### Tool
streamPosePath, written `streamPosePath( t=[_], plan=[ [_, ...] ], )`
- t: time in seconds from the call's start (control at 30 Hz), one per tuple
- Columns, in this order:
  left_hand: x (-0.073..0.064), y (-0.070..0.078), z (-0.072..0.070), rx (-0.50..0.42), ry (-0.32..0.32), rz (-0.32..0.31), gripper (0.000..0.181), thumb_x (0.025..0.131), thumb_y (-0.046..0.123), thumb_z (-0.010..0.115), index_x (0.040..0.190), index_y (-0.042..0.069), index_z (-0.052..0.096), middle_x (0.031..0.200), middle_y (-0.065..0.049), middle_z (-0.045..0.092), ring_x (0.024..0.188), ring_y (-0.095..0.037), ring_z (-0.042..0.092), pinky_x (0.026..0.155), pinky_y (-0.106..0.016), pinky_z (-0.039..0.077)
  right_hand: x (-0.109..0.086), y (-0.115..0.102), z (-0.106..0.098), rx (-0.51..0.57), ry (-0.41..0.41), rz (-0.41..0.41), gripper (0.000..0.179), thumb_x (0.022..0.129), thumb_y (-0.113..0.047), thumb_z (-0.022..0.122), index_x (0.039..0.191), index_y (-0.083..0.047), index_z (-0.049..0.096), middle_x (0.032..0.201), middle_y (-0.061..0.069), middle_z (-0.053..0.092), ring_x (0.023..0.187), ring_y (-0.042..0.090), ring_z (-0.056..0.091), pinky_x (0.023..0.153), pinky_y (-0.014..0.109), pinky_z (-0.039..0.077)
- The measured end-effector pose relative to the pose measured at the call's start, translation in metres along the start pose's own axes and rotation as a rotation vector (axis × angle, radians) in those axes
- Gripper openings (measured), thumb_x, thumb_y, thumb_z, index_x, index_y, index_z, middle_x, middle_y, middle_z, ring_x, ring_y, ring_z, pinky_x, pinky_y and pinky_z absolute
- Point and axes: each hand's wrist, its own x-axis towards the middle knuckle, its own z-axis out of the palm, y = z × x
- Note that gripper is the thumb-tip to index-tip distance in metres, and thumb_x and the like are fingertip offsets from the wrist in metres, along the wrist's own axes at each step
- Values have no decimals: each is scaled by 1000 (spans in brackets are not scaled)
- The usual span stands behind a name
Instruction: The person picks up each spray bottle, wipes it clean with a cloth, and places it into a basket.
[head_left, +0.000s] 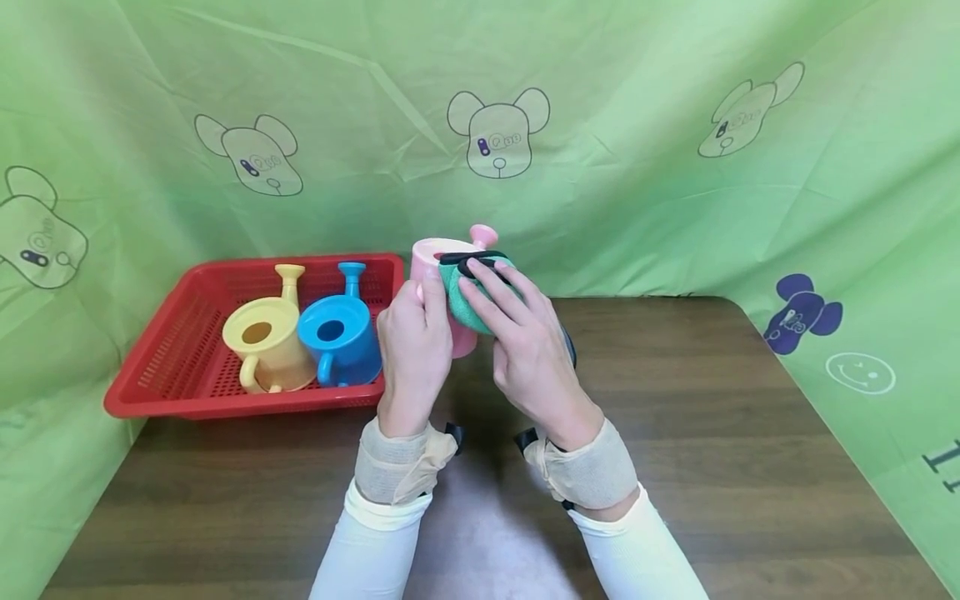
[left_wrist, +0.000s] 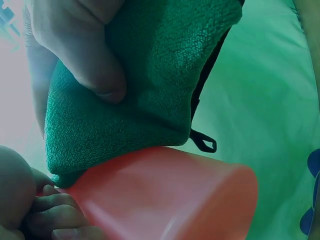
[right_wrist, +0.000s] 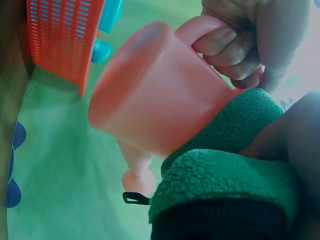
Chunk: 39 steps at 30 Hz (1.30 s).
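Note:
A pink watering can (head_left: 462,340) is held up over the table. My left hand (head_left: 417,333) grips it by the handle, and the curled fingers (right_wrist: 235,52) show through the handle loop in the right wrist view. My right hand (head_left: 528,350) holds a green cloth (left_wrist: 145,100) with dark edging and a small black loop. The thumb lies over the cloth in the left wrist view. The cloth rests against the can's upper side, near its top, and hides part of it. The can's spout (head_left: 483,237) points away from me.
To the left, a red basket (head_left: 247,406) holds a yellow watering can (head_left: 273,354) and a blue watering can (head_left: 341,333) side by side. All of it stands on a brown wooden table (head_left: 712,467). A green printed curtain (head_left: 622,192) hangs behind and around the table.

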Motion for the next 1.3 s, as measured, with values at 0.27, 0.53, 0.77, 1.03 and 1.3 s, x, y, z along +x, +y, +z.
streamPosePath(
  t=[0.27,0.53,0.77,1.03,1.3],
  plan=[
    [0,2,3,6,16,-1,40,109,41,53,97,5,65,75,-13,66,61,-23,63,62,-29,50,1,1,1,-2,39,-14,62,90,15,47,144,-9,64,153,10,61,142,39,52,117,53,44],
    [0,2,2,4,19,-7,40,109,41,53,101,4,66,78,-13,68,64,-24,64,64,-29,52,0,-2,3,-21,30,8,63,88,16,50,144,-11,64,154,8,60,141,39,52,113,54,47],
    [-1,0,2,13,21,-16,40,109,42,53,100,5,67,78,-13,69,64,-24,64,63,-29,51,-2,-5,4,-39,19,29,61,90,13,52,144,-12,65,154,7,60,141,38,52,113,53,47],
    [0,-1,0,-6,20,-14,39,109,41,53,101,5,66,77,-13,69,65,-24,65,65,-30,52,-2,-9,7,-59,4,47,58,93,10,55,145,-14,64,155,6,59,143,36,51,116,52,45],
    [1,-2,-1,2,24,-15,40,109,41,52,99,5,65,75,-13,67,62,-23,63,64,-29,50,-2,-10,8,-61,0,43,58,93,10,56,145,-14,64,156,5,59,142,35,51,118,50,44]
  ],
)
